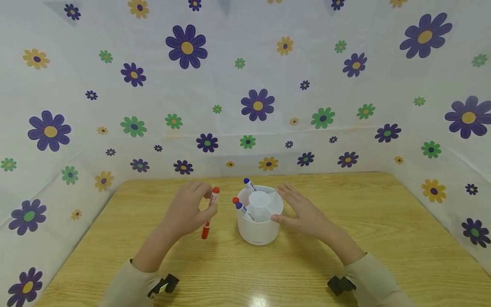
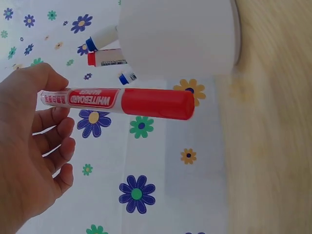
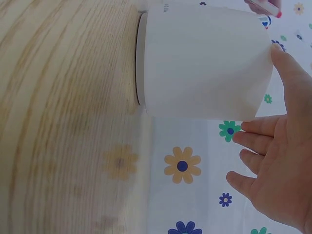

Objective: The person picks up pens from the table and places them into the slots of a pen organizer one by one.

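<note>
My left hand (image 1: pixel 190 209) pinches a red whiteboard marker (image 2: pixel 156 102) between thumb and fingers, its red cap pointing down over the table. Just right of it stands a round white pen holder (image 1: pixel 259 232) with divided compartments and a small cup in the middle. Two blue-capped markers, one a blue marker (image 1: pixel 249 185) at the back and one a second blue marker (image 1: pixel 245 211) in front, lean in its left side with a red-topped marker (image 1: pixel 235 200). At the holder's right rim, my right hand (image 1: pixel 307 215) rests with thumb and fingertips right at the edge, fingers fairly straight.
The holder stands on a light wooden table (image 1: pixel 345 200). Behind and on both sides hangs a white cloth (image 1: pixel 226 85) printed with purple, green and yellow flowers. Dark wrist straps (image 1: pixel 164 285) show at the sleeves.
</note>
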{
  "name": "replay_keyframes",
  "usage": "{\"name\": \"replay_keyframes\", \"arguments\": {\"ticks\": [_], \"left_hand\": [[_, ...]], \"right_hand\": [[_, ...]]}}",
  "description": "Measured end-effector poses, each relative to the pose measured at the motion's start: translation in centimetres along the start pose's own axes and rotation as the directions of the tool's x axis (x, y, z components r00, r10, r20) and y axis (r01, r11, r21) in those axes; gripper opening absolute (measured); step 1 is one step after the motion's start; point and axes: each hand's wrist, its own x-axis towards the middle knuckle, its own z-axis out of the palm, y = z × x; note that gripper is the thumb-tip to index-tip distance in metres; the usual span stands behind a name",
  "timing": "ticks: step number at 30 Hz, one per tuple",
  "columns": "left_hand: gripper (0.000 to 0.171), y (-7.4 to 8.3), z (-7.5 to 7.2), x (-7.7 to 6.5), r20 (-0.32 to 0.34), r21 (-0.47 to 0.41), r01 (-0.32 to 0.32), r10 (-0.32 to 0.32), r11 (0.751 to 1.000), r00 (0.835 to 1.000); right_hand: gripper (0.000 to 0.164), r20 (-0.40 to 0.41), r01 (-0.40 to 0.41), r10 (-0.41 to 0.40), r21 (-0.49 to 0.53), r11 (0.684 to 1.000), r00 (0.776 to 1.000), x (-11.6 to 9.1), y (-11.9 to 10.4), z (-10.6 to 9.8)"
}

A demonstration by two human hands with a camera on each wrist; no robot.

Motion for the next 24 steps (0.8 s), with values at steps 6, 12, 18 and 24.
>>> {"name": "replay_keyframes", "arguments": {"ticks": [6,12,18,24], "left_hand": [[0.01,1.1,0.0,1.1,-0.105,-0.08,-0.063,0.054,0.995,0.993],[0.011,2.4,0.4,1.9,-0.133,-0.173,-0.086,0.063,0.981,0.989],[0.014,3.9,0.3,3.2,-0.136,-0.273,-0.083,0.048,0.959,0.99],[0.015,5.1,0.4,4.3,-0.204,-0.361,-0.123,0.05,0.924,0.978]], "right_hand": [[0.084,-0.014,0.007,-0.007,-0.004,1.0,1.0,-0.2,0.0,0.3],[0.084,-0.017,0.01,-0.01,0.003,1.0,1.0,-0.4,-0.1,0.6],[0.085,-0.009,0.001,-0.001,0.008,1.0,1.0,-0.4,-0.2,0.4],[0.085,-0.003,-0.004,0.004,0.016,1.0,1.0,-0.2,-0.3,0.1]]}}
